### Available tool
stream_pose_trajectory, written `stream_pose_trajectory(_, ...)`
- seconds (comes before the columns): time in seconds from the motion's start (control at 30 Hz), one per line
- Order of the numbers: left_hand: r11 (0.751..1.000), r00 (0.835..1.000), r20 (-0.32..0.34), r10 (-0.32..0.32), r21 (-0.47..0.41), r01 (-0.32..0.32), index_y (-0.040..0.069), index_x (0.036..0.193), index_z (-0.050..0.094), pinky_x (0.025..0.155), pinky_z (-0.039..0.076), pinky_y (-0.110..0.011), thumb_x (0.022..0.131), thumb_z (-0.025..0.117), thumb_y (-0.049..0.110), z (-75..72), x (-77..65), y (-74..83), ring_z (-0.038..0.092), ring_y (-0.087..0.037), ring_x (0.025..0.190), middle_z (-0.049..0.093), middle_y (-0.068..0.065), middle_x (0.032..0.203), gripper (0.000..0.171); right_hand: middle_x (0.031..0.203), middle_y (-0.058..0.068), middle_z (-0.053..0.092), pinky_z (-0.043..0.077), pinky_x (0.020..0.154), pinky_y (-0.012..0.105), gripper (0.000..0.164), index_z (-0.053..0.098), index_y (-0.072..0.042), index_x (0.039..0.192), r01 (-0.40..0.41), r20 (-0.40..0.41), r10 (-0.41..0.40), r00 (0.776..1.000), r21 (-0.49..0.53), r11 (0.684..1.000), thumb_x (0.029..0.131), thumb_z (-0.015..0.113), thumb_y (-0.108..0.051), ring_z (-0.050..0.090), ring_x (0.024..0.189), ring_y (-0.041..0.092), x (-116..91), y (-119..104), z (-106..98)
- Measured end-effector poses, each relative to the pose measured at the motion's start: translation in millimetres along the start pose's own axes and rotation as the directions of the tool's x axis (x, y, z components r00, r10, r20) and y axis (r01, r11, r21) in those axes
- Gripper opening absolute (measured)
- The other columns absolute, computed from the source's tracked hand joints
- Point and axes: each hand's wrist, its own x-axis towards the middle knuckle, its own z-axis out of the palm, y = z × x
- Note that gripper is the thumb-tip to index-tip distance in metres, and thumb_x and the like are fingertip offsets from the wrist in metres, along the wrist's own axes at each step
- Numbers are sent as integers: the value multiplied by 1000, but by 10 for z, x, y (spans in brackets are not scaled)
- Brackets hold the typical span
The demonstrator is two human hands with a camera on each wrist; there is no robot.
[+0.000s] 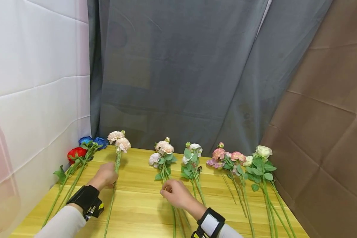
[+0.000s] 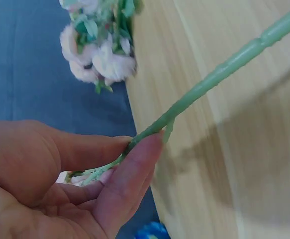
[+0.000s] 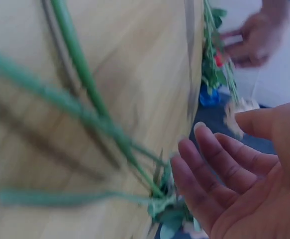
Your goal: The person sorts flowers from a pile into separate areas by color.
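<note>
My left hand (image 1: 106, 175) pinches the green stem (image 2: 209, 82) of an artificial flower between thumb and fingertips. Two pale peach blooms (image 1: 123, 144) top that stem at the back left of the table. In the head view my right hand (image 1: 178, 195) hovers over the stems of the middle bunch, with its peach and pale pink flowers (image 1: 165, 147). Seen from the right wrist, the fingers (image 3: 224, 167) are loosely bent with nothing between them, beside several green stems (image 3: 80, 59) on the wood.
Red (image 1: 76, 153) and blue flowers (image 1: 100, 142) lie along the left edge. Right of the middle bunch are white flowers (image 1: 195, 148), pink-orange flowers (image 1: 237, 156) and a cream rose (image 1: 263, 151). Grey (image 1: 178, 66), white and brown cloths surround the wooden table (image 1: 137, 198).
</note>
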Motion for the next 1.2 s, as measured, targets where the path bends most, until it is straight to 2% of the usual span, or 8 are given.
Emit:
stream_pose_trajectory(0.17,996,995,-56,82,26,-80,-4,82,52,50,54,-30,77,53,-13,150,3,179,62,-26,59,55,-16,76,11,87,0,67,52,63,29,18,70,-4,109,-45,116,42,992,27,999,98,68,-18,63,73,10,45,-106,228)
stream_pose_trajectory(0.4,995,989,-110,102,9,-102,12,60,38,48,45,-25,77,56,-13,373,44,429,58,-20,50,43,-2,58,35,94,5,72,58,67,30,31,65,1,122,-112,221,84,972,117,987,96,70,-15,71,76,17,126,-313,462)
stream_pose_trajectory(0.6,989,989,-96,115,-83,-123,17,57,27,46,48,-25,79,56,-12,513,34,607,59,-24,44,19,7,55,46,92,9,72,62,63,40,34,60,6,128,-207,242,133,961,317,926,96,66,-5,74,76,35,146,-358,583)
stream_pose_trajectory(0.73,975,990,-76,116,-182,-128,16,57,30,53,59,-35,82,58,-12,562,27,647,62,-24,46,24,5,52,46,82,13,72,62,60,43,30,59,7,124,-222,193,155,969,402,888,95,63,1,73,71,42,131,-349,603)
stream_pose_trajectory(0.9,953,985,-72,155,-251,-168,5,67,47,57,60,-36,88,63,-9,593,9,664,64,-20,50,43,1,54,30,75,15,68,62,58,43,20,57,7,116,-218,171,154,973,466,858,96,58,5,70,60,31,104,-316,540)
stream_pose_trajectory(1.0,947,972,-74,224,-219,-235,-4,90,59,57,56,-32,93,65,-3,585,-10,637,64,-19,57,58,-5,67,7,75,15,65,61,58,44,20,56,8,114,-212,144,161,976,482,850,95,57,7,68,58,29,96,-288,495)
stream_pose_trajectory(1.1,947,961,-62,271,-160,-278,-8,110,60,56,48,-31,97,65,4,540,-18,562,61,-17,63,63,-8,81,18,73,17,64,61,57,45,15,56,10,108,-197,91,175,980,474,858,93,58,10,68,59,34,106,-250,456)
stream_pose_trajectory(1.2,955,960,-53,275,-98,-279,-6,114,59,58,45,-32,99,65,8,462,-25,441,56,-18,66,62,-9,85,22,71,20,63,60,55,45,9,54,8,99,-200,58,196,979,460,865,93,57,12,68,58,37,116,-203,437)
